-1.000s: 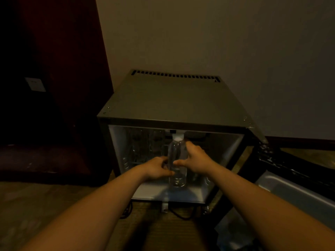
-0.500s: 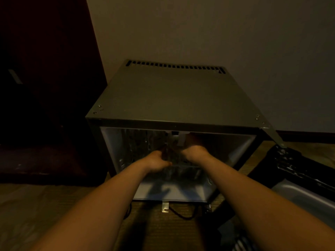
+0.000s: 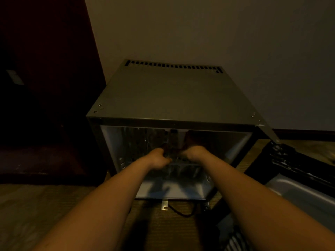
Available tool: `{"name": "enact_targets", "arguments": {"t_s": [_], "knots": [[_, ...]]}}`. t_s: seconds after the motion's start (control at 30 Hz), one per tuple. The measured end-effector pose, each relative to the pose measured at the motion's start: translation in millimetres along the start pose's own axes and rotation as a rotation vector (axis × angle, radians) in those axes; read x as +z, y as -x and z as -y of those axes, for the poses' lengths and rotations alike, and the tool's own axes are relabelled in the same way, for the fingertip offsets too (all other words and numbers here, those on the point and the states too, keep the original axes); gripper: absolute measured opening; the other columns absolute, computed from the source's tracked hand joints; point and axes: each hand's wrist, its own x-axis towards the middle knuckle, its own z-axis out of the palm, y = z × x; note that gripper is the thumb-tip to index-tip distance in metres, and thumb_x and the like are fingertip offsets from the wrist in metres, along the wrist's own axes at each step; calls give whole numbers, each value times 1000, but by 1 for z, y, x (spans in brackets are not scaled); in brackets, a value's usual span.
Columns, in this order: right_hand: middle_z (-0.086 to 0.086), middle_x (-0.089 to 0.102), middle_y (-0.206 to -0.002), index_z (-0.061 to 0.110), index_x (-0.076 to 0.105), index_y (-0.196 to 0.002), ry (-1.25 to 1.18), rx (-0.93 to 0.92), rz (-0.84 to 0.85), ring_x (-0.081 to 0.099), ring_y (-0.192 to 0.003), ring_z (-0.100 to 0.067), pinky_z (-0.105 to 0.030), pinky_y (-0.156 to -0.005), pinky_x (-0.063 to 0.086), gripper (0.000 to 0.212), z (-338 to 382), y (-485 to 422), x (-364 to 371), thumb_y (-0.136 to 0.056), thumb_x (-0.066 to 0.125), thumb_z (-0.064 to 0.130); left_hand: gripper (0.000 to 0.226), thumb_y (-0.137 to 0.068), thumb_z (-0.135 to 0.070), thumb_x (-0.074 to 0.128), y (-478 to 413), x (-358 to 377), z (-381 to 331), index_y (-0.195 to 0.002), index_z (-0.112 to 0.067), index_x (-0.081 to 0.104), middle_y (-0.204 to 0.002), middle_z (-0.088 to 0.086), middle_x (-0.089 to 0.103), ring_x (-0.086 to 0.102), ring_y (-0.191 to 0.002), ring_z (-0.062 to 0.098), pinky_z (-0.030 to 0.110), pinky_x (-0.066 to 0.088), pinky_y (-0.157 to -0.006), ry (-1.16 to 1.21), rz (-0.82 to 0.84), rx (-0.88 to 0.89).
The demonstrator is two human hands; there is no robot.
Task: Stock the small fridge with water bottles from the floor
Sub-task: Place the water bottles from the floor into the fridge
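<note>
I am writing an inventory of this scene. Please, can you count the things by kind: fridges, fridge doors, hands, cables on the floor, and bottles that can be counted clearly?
Small fridge: 1
Open fridge door: 1
Hands: 2, left hand and right hand
Black cable on the floor: 1
Bottles: 0 clearly countable; the interior is too dark and blurred
Total: 5

The small fridge (image 3: 170,98) stands open toward the camera, its door (image 3: 301,171) swung out low on the right, blocking that side. Both forearms fill the middle of the opening; the left hand (image 3: 157,158) and right hand (image 3: 194,153) sit close together inside. The cavity's left and right flanks stay open. A cord (image 3: 183,212) lies under the front edge.
</note>
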Motion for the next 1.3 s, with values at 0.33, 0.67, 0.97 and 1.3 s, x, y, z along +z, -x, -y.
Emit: {"name": "enact_targets", "arguments": {"t_s": [0.33, 0.67, 0.97, 1.3], "knots": [[-14, 67, -113, 5, 65, -112, 115, -103, 35, 62, -107, -24, -30, -89, 47, 34, -9, 62, -25, -84, 67, 23, 36, -94, -23, 49, 47, 10, -18, -119, 2, 57, -102, 16, 57, 53, -90, 20, 27, 42, -72, -220, 142, 52], [-11, 68, -113, 8, 66, -111, 150, -233, -122, 62, -108, -21, -27, -90, 44, 27, -16, 180, -72, -86, 64, 17, 32, -93, -21, 50, 133, 42, -63, -113, 2, 60, -93, 12, 58, 54, -87, 20, 29, 43, -77, -263, 42, 238], [-10, 66, -112, 9, 60, -119, 120, -172, -257, 63, -100, -22, -35, -92, 51, 31, -64, 321, -145, -89, 61, 16, 33, -93, -25, 52, 224, 91, -144, -121, -9, 58, -120, 9, 62, 58, -104, 17, 33, 46, -94, -306, 37, 513], [-6, 66, -106, 12, 59, -119, 167, 74, -305, 63, -95, -18, -29, -84, 51, 32, -176, 458, -163, -88, 61, 21, 37, -93, -29, 50, 283, 233, -206, -127, -12, 52, -128, 6, 58, 56, -115, 19, 33, 45, -101, -421, 205, 738]]}}
